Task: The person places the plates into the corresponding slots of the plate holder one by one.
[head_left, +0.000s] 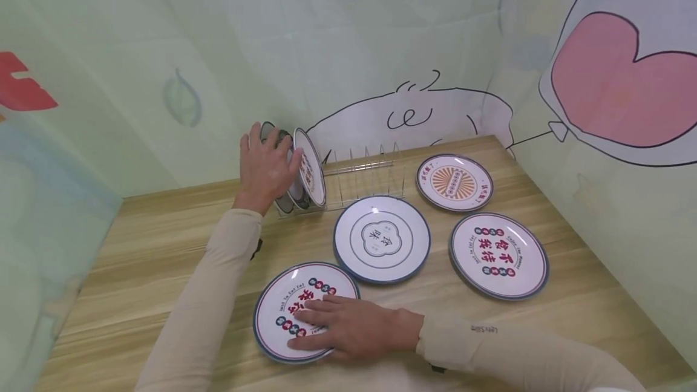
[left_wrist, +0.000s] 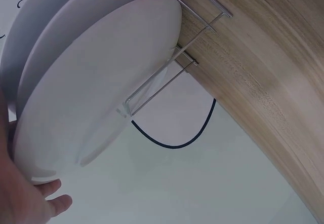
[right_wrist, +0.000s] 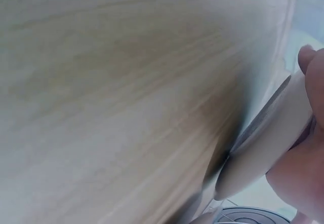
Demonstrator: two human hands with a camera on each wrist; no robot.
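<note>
In the head view, several round plates lean upright at the left end of a wire rack (head_left: 359,167). My left hand (head_left: 267,168) reaches over their rims. Its thumb is at the edge of the rightmost white plate (head_left: 310,168), and other fingers spread past the plates behind. The left wrist view shows the pale backs of three plates (left_wrist: 101,77), with fingertips (left_wrist: 59,203) beyond the nearest rim. At the front, my right hand (head_left: 354,325) lies with extended fingers across a blue-rimmed plate (head_left: 272,310) printed with red characters. The right wrist view shows this plate's side (right_wrist: 268,138).
Right of the front plate lies a white plate with a flower-shaped emblem (head_left: 354,241). Farther right are a plate with red lettering (head_left: 479,283) and one with an orange sunburst (head_left: 430,183). Printed cloth walls (head_left: 218,77) border the wooden table (head_left: 136,271) at its back and sides.
</note>
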